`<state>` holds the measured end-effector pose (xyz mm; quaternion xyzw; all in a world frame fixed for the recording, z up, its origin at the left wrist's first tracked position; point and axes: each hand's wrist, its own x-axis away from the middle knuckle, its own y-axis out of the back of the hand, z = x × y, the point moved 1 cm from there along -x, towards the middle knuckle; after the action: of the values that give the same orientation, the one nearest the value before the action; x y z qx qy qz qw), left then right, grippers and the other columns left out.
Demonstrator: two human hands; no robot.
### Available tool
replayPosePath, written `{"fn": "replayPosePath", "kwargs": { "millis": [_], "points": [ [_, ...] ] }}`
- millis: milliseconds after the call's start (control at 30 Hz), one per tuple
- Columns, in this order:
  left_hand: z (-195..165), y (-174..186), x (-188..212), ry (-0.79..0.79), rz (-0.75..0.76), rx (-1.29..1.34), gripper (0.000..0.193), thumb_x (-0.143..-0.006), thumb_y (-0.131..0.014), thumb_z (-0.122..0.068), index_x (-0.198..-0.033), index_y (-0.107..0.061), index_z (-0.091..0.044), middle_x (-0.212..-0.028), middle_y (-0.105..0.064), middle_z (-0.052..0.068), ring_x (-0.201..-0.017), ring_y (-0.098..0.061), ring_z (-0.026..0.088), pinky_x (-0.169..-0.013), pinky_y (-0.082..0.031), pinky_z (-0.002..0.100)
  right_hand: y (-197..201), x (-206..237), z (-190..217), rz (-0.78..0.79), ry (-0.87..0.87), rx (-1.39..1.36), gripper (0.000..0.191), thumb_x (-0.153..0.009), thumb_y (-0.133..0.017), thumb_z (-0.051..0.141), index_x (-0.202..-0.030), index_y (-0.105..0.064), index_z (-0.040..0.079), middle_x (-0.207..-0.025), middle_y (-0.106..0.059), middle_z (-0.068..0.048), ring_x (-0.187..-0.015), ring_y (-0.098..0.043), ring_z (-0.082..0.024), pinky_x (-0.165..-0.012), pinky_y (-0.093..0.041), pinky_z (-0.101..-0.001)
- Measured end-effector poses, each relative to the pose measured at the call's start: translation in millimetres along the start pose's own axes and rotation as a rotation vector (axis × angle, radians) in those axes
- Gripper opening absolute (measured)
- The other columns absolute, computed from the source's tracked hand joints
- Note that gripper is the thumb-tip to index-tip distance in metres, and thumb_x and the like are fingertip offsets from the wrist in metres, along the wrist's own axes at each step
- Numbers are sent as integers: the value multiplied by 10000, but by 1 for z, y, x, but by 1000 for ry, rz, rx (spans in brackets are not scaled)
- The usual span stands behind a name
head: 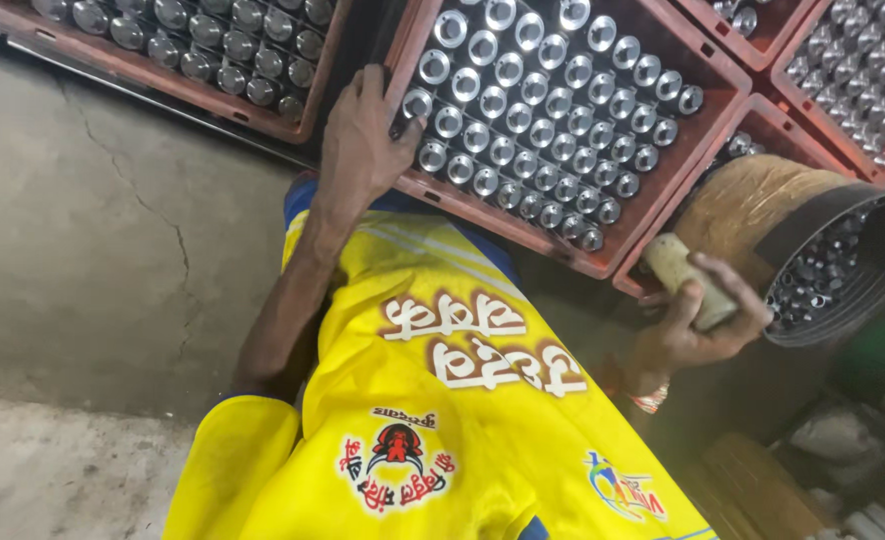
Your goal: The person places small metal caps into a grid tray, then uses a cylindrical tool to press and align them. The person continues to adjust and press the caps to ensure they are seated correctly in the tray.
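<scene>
cracked concrete floor | second crate of metal tubes top left | further red crates top right | yellow printed shirt below
</scene>
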<state>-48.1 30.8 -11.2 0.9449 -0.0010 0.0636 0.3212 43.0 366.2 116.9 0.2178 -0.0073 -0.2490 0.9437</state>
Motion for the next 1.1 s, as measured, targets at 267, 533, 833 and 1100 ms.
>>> {"fn": "replayPosePath", "kwargs": {
  "millis": [267, 533, 833, 1100],
  "points": [
    [1, 2, -2, 31, 23, 1, 501, -873, -841, -193, -1157, -493, 28, -1118, -605, 279, -1035, -601, 497, -854, -509, 554, 6, 12, -49, 41, -52, 138, 202, -995, -710, 56, -1114, -554, 7, -1074, -730, -154, -803, -717, -186, -645, -578, -308],
    [2, 0, -5, -16, -2, 16, 533, -848, -838, -187, -1182, -488, 36, -1100, -597, 290, -1022, -601, 500, -848, -510, 552, -16, 16, -29, 270, 261, 574, 232, -943, -832, 67, -1103, -670, 19, -1004, -702, -168, -831, -701, -272, -750, -568, -359],
    [8, -2, -3, 8, 11, 2, 534, -836, -846, -198, -1168, -488, 20, -1132, -606, 293, -1038, -600, 495, -863, -510, 552, -35, 14, -20, 311, 253, 350, 334, -989, -785, 128, -1212, -581, -16, -1082, -731, -169, -958, -743, -256, -844, -584, -361],
    [8, 3, -1, 6, -7, 31, 519, -854, -837, -189, -1184, -486, 4, -1135, -613, 267, -1052, -609, 477, -879, -524, 533, -30, 16, -2, 325, 95, 20, 354, -966, -744, 182, -1231, -515, 123, -1179, -716, -150, -978, -765, -233, -737, -599, -351]
  ]
}}
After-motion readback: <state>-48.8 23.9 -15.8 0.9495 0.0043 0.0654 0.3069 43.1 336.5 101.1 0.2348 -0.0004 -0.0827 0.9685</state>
